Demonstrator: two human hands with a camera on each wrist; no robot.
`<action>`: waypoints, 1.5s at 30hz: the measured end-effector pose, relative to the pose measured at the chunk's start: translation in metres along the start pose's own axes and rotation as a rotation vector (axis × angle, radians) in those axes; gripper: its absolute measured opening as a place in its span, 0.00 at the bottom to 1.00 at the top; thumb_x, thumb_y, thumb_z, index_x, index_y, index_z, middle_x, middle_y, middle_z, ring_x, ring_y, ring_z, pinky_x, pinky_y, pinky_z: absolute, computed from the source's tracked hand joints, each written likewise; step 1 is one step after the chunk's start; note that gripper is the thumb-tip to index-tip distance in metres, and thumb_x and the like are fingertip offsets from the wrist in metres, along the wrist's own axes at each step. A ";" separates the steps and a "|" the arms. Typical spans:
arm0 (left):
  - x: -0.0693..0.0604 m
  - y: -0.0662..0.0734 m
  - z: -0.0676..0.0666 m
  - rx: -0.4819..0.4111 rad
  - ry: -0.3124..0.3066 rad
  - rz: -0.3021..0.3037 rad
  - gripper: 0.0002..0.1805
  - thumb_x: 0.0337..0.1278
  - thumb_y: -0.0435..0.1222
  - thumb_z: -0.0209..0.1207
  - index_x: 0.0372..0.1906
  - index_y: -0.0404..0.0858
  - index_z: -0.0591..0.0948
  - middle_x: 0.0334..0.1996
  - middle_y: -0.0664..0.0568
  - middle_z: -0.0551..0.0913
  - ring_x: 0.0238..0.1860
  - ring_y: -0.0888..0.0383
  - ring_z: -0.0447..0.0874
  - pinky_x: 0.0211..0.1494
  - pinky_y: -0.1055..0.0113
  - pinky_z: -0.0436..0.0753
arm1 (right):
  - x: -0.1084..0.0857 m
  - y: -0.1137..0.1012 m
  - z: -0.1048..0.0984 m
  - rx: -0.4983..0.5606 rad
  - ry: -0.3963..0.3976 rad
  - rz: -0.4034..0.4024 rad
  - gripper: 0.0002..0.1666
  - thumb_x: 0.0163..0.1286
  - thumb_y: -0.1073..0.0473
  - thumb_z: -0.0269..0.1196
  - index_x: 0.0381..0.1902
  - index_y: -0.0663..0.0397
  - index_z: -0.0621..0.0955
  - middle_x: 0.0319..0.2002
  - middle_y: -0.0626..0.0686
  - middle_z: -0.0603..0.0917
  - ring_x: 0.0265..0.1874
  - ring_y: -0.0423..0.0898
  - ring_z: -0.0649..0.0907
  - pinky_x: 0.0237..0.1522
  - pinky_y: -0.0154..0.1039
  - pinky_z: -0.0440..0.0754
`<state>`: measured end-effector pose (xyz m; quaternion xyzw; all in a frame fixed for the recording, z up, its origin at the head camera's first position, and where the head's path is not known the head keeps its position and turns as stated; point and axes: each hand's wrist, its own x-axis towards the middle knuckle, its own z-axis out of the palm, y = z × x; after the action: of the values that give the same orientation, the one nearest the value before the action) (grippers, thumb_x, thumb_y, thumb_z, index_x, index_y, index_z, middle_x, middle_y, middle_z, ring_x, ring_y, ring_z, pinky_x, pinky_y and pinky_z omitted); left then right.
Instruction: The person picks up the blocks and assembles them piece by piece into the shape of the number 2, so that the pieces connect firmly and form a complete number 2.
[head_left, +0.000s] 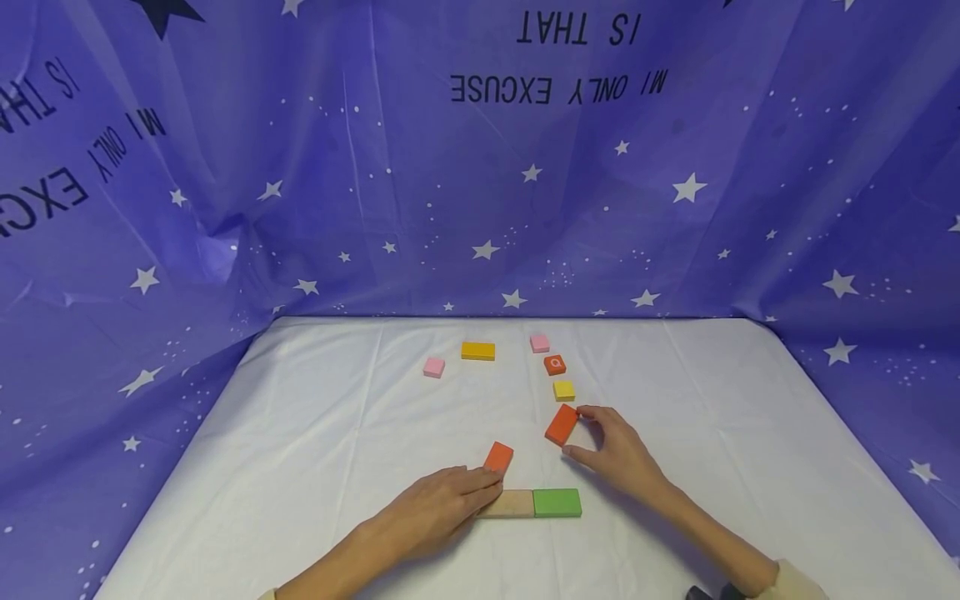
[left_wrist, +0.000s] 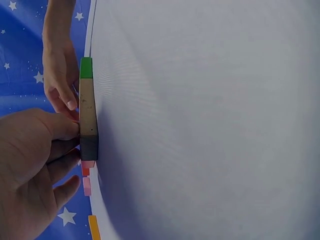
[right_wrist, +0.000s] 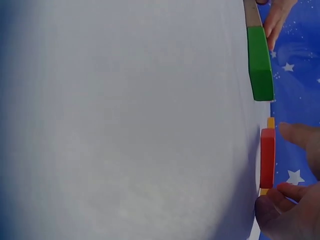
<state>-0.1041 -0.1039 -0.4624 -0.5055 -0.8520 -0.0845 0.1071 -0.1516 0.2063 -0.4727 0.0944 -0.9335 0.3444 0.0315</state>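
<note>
My right hand (head_left: pixel 618 454) holds an orange-red rectangular block (head_left: pixel 562 424) lengthwise, thumb at its near end and a finger at its far corner. In the right wrist view this block (right_wrist: pixel 268 159) lies between thumb and fingers. My left hand (head_left: pixel 442 504) lies over the near end of another orange block (head_left: pixel 499 457) and the left end of a plain wooden block (head_left: pixel 513 503). What its fingertips grasp is hidden, also in the left wrist view behind the wooden block (left_wrist: pixel 88 107). A green block (head_left: pixel 557 502) adjoins the wooden block's right end.
Farther back stand small square blocks: yellow (head_left: pixel 564 391), orange with a white letter (head_left: pixel 555 365), and two pink (head_left: pixel 539 343). A yellow-orange rectangular block (head_left: pixel 477 351) lies back left. The white-covered table (head_left: pixel 300 442) meets a purple star-printed curtain (head_left: pixel 420 250).
</note>
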 end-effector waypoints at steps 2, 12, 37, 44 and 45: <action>0.000 0.000 0.000 0.001 0.008 0.002 0.18 0.65 0.33 0.62 0.59 0.40 0.82 0.61 0.52 0.79 0.61 0.58 0.77 0.63 0.64 0.76 | 0.001 -0.001 0.000 0.002 -0.009 0.015 0.41 0.55 0.54 0.77 0.63 0.65 0.75 0.57 0.62 0.79 0.60 0.60 0.76 0.63 0.59 0.72; 0.000 0.000 0.001 -0.007 0.020 0.004 0.18 0.65 0.33 0.62 0.59 0.39 0.82 0.61 0.52 0.79 0.60 0.58 0.78 0.63 0.65 0.76 | 0.011 -0.001 0.000 -0.030 -0.048 0.029 0.41 0.55 0.53 0.77 0.61 0.69 0.75 0.55 0.63 0.79 0.57 0.59 0.78 0.63 0.57 0.73; 0.001 0.001 -0.001 -0.010 0.011 0.003 0.17 0.65 0.33 0.62 0.58 0.39 0.83 0.61 0.51 0.79 0.59 0.58 0.78 0.62 0.65 0.76 | 0.020 -0.012 0.006 -0.087 -0.047 -0.003 0.38 0.54 0.50 0.76 0.57 0.67 0.80 0.51 0.61 0.82 0.50 0.57 0.81 0.56 0.54 0.78; 0.001 0.001 -0.001 -0.004 0.013 0.007 0.18 0.65 0.33 0.62 0.59 0.39 0.83 0.61 0.51 0.79 0.59 0.57 0.78 0.62 0.64 0.76 | 0.026 -0.021 0.010 -0.056 -0.066 -0.022 0.38 0.54 0.50 0.76 0.58 0.67 0.79 0.53 0.61 0.82 0.52 0.56 0.80 0.59 0.54 0.77; 0.001 0.001 -0.001 -0.001 0.012 0.008 0.18 0.65 0.33 0.62 0.59 0.39 0.82 0.61 0.51 0.79 0.60 0.57 0.78 0.62 0.64 0.76 | 0.027 -0.022 0.010 -0.056 -0.070 -0.022 0.38 0.54 0.50 0.76 0.58 0.68 0.79 0.53 0.61 0.82 0.52 0.56 0.80 0.59 0.54 0.77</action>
<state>-0.1039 -0.1025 -0.4609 -0.5084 -0.8493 -0.0876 0.1124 -0.1734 0.1789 -0.4633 0.1157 -0.9422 0.3145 0.0050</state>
